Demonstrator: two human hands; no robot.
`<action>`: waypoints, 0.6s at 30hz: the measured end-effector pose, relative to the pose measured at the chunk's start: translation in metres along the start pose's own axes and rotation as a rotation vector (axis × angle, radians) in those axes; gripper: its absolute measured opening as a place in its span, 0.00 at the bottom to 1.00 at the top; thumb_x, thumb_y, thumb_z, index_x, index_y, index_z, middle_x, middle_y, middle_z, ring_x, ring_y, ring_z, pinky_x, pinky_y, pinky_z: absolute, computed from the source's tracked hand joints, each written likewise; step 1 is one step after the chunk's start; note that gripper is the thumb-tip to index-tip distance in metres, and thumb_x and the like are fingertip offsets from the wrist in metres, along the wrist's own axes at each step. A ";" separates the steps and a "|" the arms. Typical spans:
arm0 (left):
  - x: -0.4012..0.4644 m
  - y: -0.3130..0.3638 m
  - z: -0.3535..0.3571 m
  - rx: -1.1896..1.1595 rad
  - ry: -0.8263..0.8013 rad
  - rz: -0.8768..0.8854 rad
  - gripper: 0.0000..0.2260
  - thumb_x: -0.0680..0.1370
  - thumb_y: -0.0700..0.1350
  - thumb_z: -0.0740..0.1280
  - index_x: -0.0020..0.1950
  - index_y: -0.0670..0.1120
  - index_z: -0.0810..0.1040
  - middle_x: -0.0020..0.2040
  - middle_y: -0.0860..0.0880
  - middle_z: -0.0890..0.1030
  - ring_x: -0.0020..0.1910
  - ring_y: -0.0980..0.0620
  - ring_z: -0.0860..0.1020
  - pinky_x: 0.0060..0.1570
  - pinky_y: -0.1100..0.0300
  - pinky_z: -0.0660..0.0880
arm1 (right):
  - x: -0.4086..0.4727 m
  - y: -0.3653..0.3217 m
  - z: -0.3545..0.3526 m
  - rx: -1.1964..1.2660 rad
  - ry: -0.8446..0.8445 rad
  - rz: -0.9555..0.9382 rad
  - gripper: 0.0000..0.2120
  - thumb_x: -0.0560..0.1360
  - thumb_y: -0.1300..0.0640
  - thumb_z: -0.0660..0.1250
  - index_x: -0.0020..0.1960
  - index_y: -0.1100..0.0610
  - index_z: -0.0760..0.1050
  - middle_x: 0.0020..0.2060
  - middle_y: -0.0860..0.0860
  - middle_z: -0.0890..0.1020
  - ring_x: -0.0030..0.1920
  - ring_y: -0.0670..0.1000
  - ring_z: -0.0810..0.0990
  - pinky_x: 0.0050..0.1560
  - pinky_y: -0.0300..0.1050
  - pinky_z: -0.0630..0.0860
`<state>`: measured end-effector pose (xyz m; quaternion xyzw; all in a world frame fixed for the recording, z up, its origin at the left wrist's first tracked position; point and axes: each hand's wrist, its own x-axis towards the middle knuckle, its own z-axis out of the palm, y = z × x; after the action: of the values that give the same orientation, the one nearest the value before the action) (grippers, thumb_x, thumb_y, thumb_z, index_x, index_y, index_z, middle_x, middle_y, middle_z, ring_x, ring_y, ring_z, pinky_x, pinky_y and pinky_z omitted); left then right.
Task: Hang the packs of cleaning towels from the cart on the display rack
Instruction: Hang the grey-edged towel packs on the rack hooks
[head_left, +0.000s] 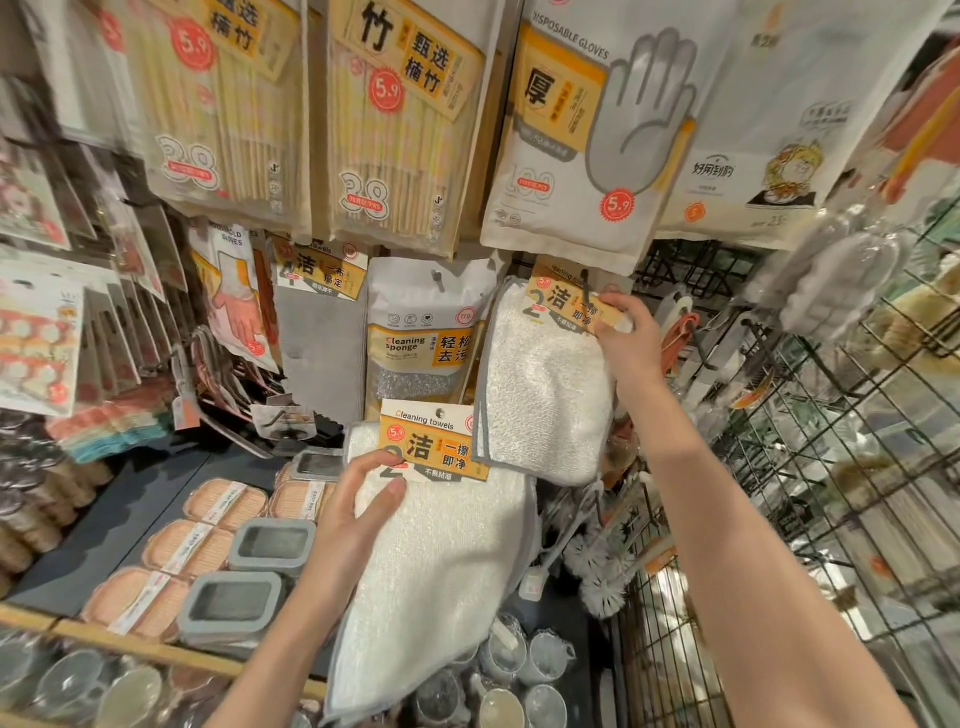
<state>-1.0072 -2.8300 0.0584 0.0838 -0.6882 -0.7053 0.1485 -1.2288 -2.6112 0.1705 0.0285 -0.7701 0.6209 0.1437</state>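
My left hand (358, 512) grips a pack of white cleaning towels (431, 561) near its orange header card, held low in front of the rack. Up and to the right, my right hand (626, 340) pinches the orange card of a second white towel pack (545, 384). That card sits at a black rack hook (586, 283), and the towel hangs down from it. Whether the card is fully on the hook I cannot tell.
Hanging around are a cleaning sponge pack (421, 332), a grey cloth pack (319, 332), disposable gloves (582, 135) and chopstick packs (395, 124). A black wire grid (810, 447) stands at the right. Below lie grey lidded boxes (234, 605), sponges and glass cups (545, 657).
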 end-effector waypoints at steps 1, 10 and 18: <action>0.000 0.000 0.000 0.001 0.000 0.002 0.08 0.78 0.44 0.66 0.55 0.54 0.77 0.54 0.69 0.78 0.55 0.74 0.72 0.52 0.68 0.65 | 0.003 -0.001 0.000 -0.026 -0.003 0.009 0.14 0.75 0.68 0.64 0.52 0.51 0.76 0.58 0.46 0.73 0.63 0.50 0.72 0.64 0.45 0.70; -0.006 0.004 0.004 -0.001 -0.011 0.005 0.09 0.78 0.45 0.66 0.52 0.59 0.77 0.52 0.73 0.77 0.52 0.79 0.70 0.50 0.68 0.63 | 0.002 -0.013 -0.008 -0.231 -0.183 0.071 0.23 0.76 0.64 0.63 0.70 0.53 0.68 0.72 0.53 0.61 0.71 0.53 0.62 0.65 0.40 0.63; -0.014 0.008 0.007 -0.018 -0.029 -0.007 0.10 0.77 0.45 0.66 0.52 0.62 0.77 0.55 0.70 0.78 0.56 0.74 0.72 0.53 0.66 0.66 | -0.082 -0.002 -0.023 -0.194 -0.253 0.013 0.16 0.77 0.52 0.64 0.63 0.41 0.70 0.75 0.46 0.56 0.74 0.49 0.55 0.73 0.51 0.54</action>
<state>-0.9958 -2.8193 0.0651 0.0747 -0.6837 -0.7129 0.1369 -1.1451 -2.6005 0.1556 0.0875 -0.8385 0.5360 0.0436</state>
